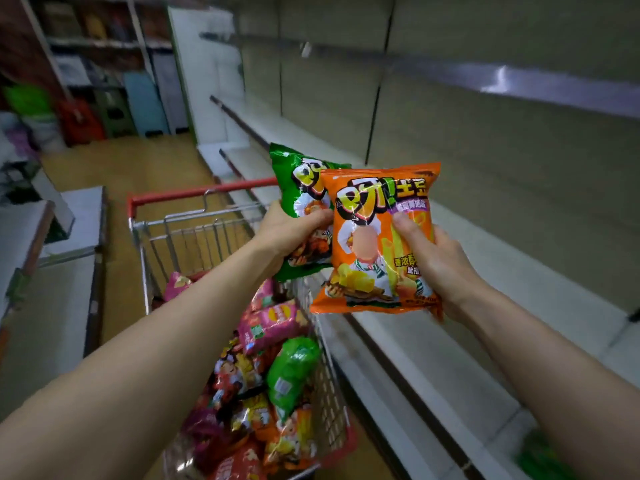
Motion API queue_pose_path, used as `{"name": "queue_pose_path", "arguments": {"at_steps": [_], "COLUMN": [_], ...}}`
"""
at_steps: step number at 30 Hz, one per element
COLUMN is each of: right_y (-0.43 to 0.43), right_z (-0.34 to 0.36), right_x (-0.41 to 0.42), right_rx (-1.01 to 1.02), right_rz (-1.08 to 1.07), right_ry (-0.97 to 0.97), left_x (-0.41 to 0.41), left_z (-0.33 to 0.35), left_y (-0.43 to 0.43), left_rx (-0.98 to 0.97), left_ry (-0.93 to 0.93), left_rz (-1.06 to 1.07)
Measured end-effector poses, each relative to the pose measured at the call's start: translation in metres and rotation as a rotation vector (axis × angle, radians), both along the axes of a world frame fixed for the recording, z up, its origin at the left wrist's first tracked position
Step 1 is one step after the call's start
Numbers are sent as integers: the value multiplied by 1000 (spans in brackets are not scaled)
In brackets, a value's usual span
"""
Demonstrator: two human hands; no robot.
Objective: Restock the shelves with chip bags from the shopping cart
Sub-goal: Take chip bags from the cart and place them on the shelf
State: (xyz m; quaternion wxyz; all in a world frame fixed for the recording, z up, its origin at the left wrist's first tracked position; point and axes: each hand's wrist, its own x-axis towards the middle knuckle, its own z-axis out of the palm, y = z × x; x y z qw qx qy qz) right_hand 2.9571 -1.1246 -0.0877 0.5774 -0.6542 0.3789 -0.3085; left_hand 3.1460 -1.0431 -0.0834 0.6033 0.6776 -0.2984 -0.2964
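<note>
My left hand (289,233) grips a green chip bag (294,181) held upright above the cart. My right hand (433,261) grips an orange chip bag (374,216), thumb across its front; this bag overlaps the green one's right side. Both bags hang in the air beside the bare white shelves (450,355) on the right. Below my arms the wire shopping cart (194,233) with a red handle holds several chip bags (277,375) in pink, green, red and orange.
Shelf boards run along the right at several heights, with a beige back panel (485,168). A green bag (540,459) lies on the low shelf at bottom right. White cabinets (52,306) stand left of the aisle; stacked goods fill the far end.
</note>
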Motion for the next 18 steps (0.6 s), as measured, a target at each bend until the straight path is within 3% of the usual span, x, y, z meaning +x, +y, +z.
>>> {"name": "queue_pose_path", "arguments": {"at_steps": [12,18], "right_y": [8,11], "right_z": [130,160], "right_x": [-165,-244], "right_rx": [-322,-347], "right_rz": [-250,-379], "right_ry": [-177,-175], "left_x": [-145,-220], "left_z": [149,188], "left_y": [-46,-67], "left_rx": [-290,-315], "left_ry": [-153,-192], "left_rz": [-236,-382]}}
